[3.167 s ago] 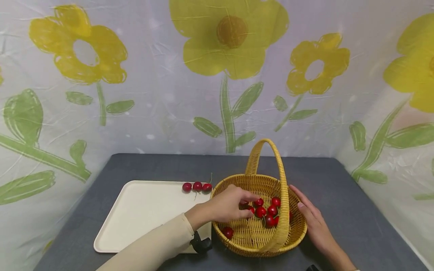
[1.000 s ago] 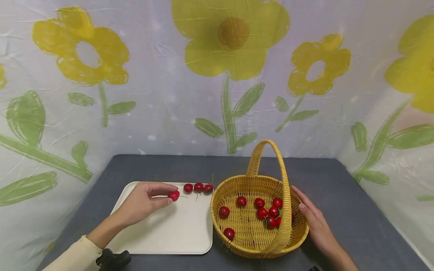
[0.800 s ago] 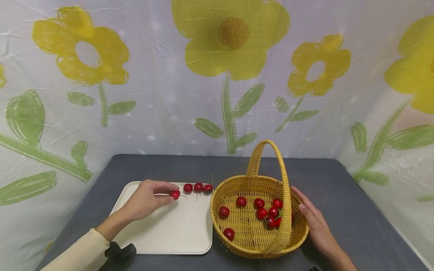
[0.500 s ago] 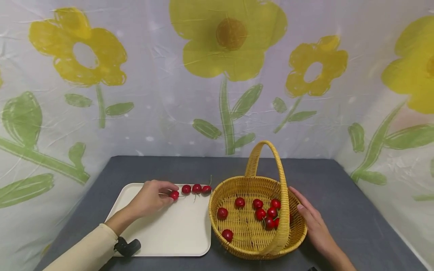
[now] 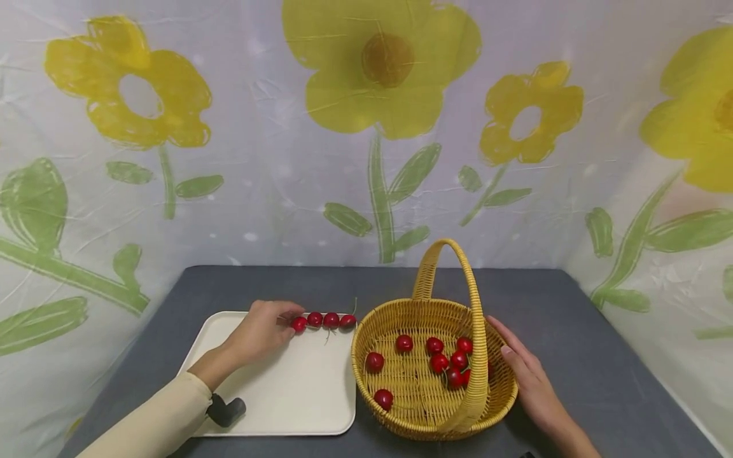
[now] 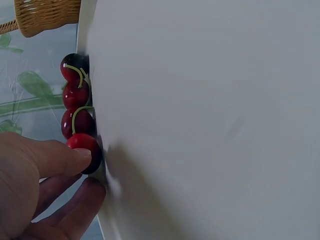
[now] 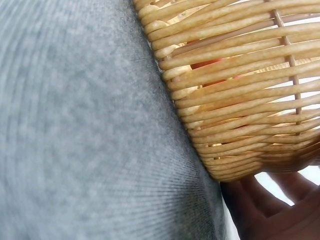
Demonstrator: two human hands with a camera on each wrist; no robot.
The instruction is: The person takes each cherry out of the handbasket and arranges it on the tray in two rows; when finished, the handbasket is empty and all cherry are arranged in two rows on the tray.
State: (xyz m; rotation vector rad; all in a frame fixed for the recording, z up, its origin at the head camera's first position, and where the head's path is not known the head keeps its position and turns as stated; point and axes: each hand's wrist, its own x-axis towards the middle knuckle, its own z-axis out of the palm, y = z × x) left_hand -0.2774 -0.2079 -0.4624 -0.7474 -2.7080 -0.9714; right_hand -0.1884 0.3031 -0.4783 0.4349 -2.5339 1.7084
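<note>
My left hand (image 5: pixel 259 337) pinches a red cherry (image 5: pixel 298 325) at the far edge of a white tray (image 5: pixel 286 413). In the left wrist view the thumb lies on that cherry (image 6: pixel 86 150), which touches the end of a row of three other cherries (image 6: pixel 76 95) with green stems. On the right stands a yellow wicker basket (image 5: pixel 420 430) with a tall handle, holding several loose cherries (image 5: pixel 439 363). My right hand (image 5: pixel 532 378) rests against the basket's right side, fingers extended; the right wrist view shows the fingers partly hidden behind the weave (image 7: pixel 235 100).
Tray and basket stand side by side, almost touching, on a dark grey table (image 5: pixel 607 381). The basket's handle (image 5: pixel 472 305) arches high over its right part. A flower-printed curtain (image 5: pixel 258 159) hangs behind the table and at both sides.
My left hand has gone from inside the basket to the tray with a cherry, then moved slightly right and away from me, bringing it against the row. The right hand stays on the basket.
</note>
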